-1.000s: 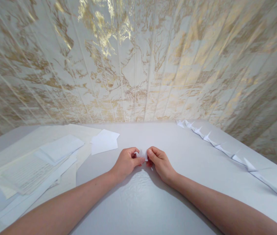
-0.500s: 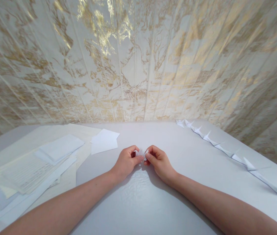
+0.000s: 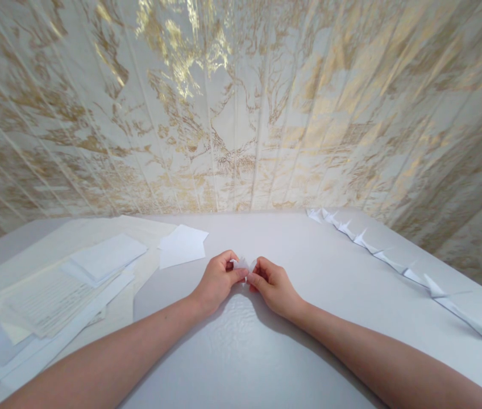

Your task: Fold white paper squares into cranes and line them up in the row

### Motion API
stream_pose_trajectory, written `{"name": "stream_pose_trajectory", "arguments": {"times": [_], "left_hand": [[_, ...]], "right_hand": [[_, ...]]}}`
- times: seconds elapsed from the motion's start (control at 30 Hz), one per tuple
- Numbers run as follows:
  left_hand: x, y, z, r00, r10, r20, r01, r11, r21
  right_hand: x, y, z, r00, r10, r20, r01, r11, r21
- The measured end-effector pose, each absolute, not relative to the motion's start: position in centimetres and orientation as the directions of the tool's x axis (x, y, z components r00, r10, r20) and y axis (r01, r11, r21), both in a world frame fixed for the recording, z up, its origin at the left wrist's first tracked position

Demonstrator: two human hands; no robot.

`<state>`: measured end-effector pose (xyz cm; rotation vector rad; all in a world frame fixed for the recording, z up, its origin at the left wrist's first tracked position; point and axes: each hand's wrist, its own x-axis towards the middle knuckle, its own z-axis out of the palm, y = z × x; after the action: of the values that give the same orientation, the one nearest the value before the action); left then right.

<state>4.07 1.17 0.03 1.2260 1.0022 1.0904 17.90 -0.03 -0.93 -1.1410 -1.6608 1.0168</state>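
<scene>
Between my two hands, over the middle of the table, is a small folded white paper (image 3: 242, 264). My left hand (image 3: 220, 279) pinches its left side between thumb and fingers. From the right, my right hand (image 3: 274, 286) grips the other side, its thumb and fingertips close to the left thumb. The paper has several creased points; its exact shape is partly hidden by the fingers. A row of folded white paper cranes (image 3: 359, 237) runs along the right side of the table, wings and pointed tips sticking up.
The pale table (image 3: 241, 358) meets a gold-patterned curtain (image 3: 241, 130) at its back edge. On the left lies a spread of papers (image 3: 108, 255), some lined with writing. Several white sheets (image 3: 183, 245) sit just beyond my left hand.
My fingers have shifted slightly on the folded paper, and the right hand has moved a little to the left, closer to the left thumb. The other papers have stayed put.
</scene>
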Motion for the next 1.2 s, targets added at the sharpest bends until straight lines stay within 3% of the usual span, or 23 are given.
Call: {"name": "stream_pose_trajectory", "arguments": {"times": [0.27,0.7,0.93,1.07,1.2], "left_hand": [[4.02,0.85,0.39,0.248,0.968,-0.044,-0.073,0.064,0.995],[3.56,1.3,0.11,0.327,0.945,-0.005,-0.164,0.062,0.985],[3.68,1.26,0.57,0.28,0.959,-0.036,-0.162,0.085,0.983],[3.69,1.31,0.55,0.218,0.975,-0.036,-0.147,0.069,0.987],[3.66,1.49,0.28,0.193,0.981,-0.039,-0.177,0.073,0.982]], "right_hand": [[18.14,-0.18,-0.45,-0.226,0.952,0.208,0.421,0.288,-0.86],[18.5,-0.01,-0.78,-0.318,0.903,0.288,0.449,0.411,-0.793],[18.5,0.12,-0.67,-0.225,0.926,0.304,0.451,0.376,-0.81],[18.56,0.41,-0.96,-0.19,0.94,0.284,0.402,0.338,-0.851],[18.52,0.55,-1.06,-0.189,0.953,0.235,0.219,0.274,-0.937]]}}
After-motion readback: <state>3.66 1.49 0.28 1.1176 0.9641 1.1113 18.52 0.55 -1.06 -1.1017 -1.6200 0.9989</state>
